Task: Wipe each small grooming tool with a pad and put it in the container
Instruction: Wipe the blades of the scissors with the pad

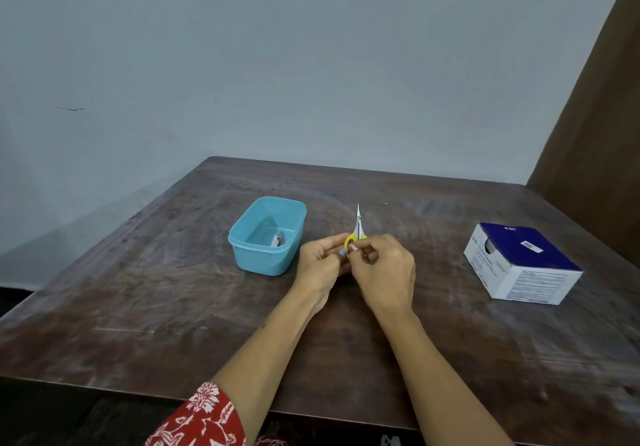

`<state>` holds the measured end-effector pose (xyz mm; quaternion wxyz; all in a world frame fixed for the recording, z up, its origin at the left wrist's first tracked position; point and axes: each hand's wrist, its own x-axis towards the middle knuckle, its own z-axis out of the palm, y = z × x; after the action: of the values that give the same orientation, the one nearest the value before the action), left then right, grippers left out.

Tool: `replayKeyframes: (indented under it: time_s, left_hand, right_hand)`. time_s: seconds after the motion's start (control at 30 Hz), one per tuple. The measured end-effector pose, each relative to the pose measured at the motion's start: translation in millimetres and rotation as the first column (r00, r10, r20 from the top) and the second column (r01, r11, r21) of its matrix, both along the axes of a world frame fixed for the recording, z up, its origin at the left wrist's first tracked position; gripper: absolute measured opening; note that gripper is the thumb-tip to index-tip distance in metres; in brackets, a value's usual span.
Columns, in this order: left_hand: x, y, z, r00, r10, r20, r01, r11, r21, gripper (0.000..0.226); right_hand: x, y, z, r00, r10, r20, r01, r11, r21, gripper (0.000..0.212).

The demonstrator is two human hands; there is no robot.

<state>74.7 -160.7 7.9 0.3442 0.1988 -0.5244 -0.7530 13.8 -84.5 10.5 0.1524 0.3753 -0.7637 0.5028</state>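
Note:
My left hand point(320, 262) and my right hand point(384, 272) meet over the middle of the table, and both pinch a small blue and white pad packet point(345, 251) between their fingertips. Small scissors point(358, 224) with yellow handles sit just beyond my fingers, blades pointing away from me. Part of the handles is hidden by my fingers, and I cannot tell whether the hands touch them. To the left stands an open light blue container point(266, 258) with a metal nail clipper point(278, 239) on its bottom.
A white and dark blue cardboard box point(519, 265) sits at the right of the brown wooden table point(156, 289). The table stands in a corner: a pale wall behind, a brown panel at the right. A red patterned sleeve shows at the near edge.

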Motion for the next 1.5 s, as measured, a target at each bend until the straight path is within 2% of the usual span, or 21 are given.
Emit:
replayKeyframes:
  time_s: [0.2, 0.4, 0.53, 0.67, 0.8, 0.9, 1.03, 1.17, 1.27, 1.37, 1.5]
  left_hand:
    - [0.3, 0.5, 0.3, 0.999, -0.049, -0.007, 0.049, 0.999, 0.007, 0.023]
    - [-1.0, -2.0, -1.4, 0.999, 0.026, 0.022, -0.026, 1.0, -0.01, 0.028]
    - [-1.4, -2.3, -0.2, 0.999, 0.047, 0.003, -0.047, 0.999, 0.014, 0.024]
    - [-2.1, -0.5, 0.7, 1.0, 0.025, 0.0, -0.025, 0.999, 0.022, 0.021]
    - [-1.3, -1.0, 0.8, 0.998, 0.058, -0.012, -0.058, 0.998, 0.004, 0.022]
    - [-1.3, -2.1, -0.6, 0.998, 0.063, 0.001, -0.063, 0.998, -0.006, 0.022]
    - [-2.6, -0.1, -0.6, 1.0, 0.014, -0.016, -0.014, 1.0, -0.006, 0.019]
    - [-1.9, -2.6, -1.1, 0.998, 0.058, -0.007, -0.058, 0.998, -0.011, 0.027]
    - [-2.3, -2.4, -1.8, 0.999, 0.042, -0.008, -0.042, 0.999, -0.003, 0.027]
    - [-3.3, -1.0, -1.7, 1.0, 0.006, -0.005, -0.006, 1.0, -0.003, 0.021]
    - [-3.3, -2.4, -2.4, 0.997, 0.074, 0.005, -0.073, 0.997, -0.027, 0.024]
  right_hand:
    - [-2.4, 0.6, 1.6, 0.998, 0.024, -0.056, -0.026, 0.999, -0.035, 0.019]
    - [2.4, 0.8, 1.8, 0.995, 0.094, -0.027, -0.094, 0.996, 0.003, 0.013]
    - [2.3, 0.0, 1.3, 0.998, 0.057, -0.008, -0.057, 0.998, 0.008, 0.01]
    - [-3.6, -0.5, 1.1, 0.998, -0.024, -0.066, 0.022, 0.999, -0.037, 0.018]
    - [0.1, -0.2, -0.5, 1.0, -0.01, -0.029, 0.011, 1.0, 0.005, 0.002]
    - [-0.3, -0.4, 0.0, 0.999, 0.001, -0.032, 0.0, 0.999, 0.034, 0.003]
    - [-3.1, 0.1, 1.1, 0.998, -0.002, -0.064, 0.003, 1.0, 0.014, 0.017]
    - [0.3, 0.0, 0.5, 0.999, 0.01, -0.035, -0.008, 0.999, 0.043, 0.001]
    - [-0.7, -0.3, -0.3, 0.999, -0.002, -0.042, 0.004, 0.999, 0.052, 0.003]
    - [-3.1, -0.6, -0.1, 0.997, -0.026, -0.067, 0.028, 0.999, 0.029, 0.016]
    - [-0.9, -0.3, -0.8, 0.998, 0.013, -0.061, -0.009, 0.997, 0.071, 0.009]
